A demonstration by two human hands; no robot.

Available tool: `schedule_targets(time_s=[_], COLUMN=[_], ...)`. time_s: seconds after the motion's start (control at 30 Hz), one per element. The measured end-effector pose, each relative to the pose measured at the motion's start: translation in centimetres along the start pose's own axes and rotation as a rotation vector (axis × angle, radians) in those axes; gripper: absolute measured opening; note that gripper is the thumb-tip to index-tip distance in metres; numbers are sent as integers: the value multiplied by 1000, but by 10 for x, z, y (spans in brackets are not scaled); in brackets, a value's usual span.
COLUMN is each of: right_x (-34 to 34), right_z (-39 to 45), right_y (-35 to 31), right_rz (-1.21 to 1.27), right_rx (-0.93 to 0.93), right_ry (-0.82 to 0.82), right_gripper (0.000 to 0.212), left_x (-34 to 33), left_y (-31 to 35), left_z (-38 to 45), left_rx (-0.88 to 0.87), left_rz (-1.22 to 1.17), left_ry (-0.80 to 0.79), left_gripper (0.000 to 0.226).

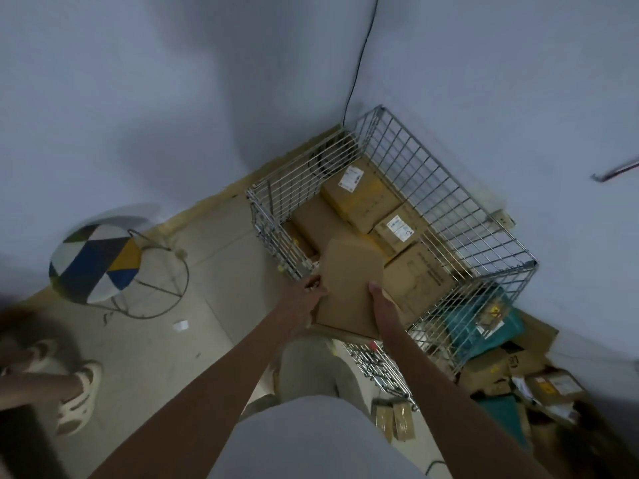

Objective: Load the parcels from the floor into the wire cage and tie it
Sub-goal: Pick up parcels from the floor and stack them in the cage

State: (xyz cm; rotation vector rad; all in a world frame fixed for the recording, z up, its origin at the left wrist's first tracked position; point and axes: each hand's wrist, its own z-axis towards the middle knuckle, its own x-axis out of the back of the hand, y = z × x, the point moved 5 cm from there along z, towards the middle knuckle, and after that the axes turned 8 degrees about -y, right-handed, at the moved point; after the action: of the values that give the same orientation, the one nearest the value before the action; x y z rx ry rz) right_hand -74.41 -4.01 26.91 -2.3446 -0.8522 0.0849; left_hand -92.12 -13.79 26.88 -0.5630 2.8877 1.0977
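Note:
A plain brown cardboard parcel (349, 285) hangs over the near rim of the wire cage (449, 188). My left hand (304, 299) grips its left edge with curled fingers. My right hand (383, 305) lies flat along its right side. Inside the cage lie several brown parcels (359, 198), two with white labels. More parcels (501, 368) and a teal bag (477, 323) are piled on the floor to the right of the cage.
The cage stands in a corner between two pale walls, with a black cable (359, 57) running down the corner. A stool with a patchwork cushion (95, 262) stands at the left. Another person's sandalled foot (74, 392) is at the lower left. Two small boxes (394, 421) lie by my legs.

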Motion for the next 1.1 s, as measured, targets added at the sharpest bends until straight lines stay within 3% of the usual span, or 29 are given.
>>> schedule_targets(time_s=[0.1, 0.2, 0.43, 0.53, 0.67, 0.8, 0.87, 1.03, 1.1], right_x=[-17, -43, -100, -117, -122, -117, -117, -126, -131], right_z=[23, 50, 109, 122, 142, 157, 169, 208, 221], right_y=[-6, -22, -79, -99, -119, -132, -133, -132, -132], right_rz=[27, 111, 385, 484, 536, 681, 765, 1072, 1178], right_rx=[-42, -66, -92, -93, -117, -134, -161, -179, -204], right_ry=[1, 9, 33, 13, -8, 30, 46, 214, 317], right_gripper=[72, 71, 77, 65, 69, 56, 58, 66, 71], left_x=[23, 61, 138, 162, 179, 176, 173, 157, 148], left_y=[16, 29, 71, 96, 128, 160, 170, 192, 186], left_z=[11, 23, 44, 62, 92, 131, 154, 214, 241], left_rx=[20, 42, 19, 9, 10, -18, -19, 5, 42], left_rz=[162, 200, 313, 350, 350, 245, 244, 373, 455], left_ry=[-35, -22, -17, 5, 3, -31, -30, -53, -145], left_gripper=[60, 67, 25, 42, 64, 53, 74, 74, 73])
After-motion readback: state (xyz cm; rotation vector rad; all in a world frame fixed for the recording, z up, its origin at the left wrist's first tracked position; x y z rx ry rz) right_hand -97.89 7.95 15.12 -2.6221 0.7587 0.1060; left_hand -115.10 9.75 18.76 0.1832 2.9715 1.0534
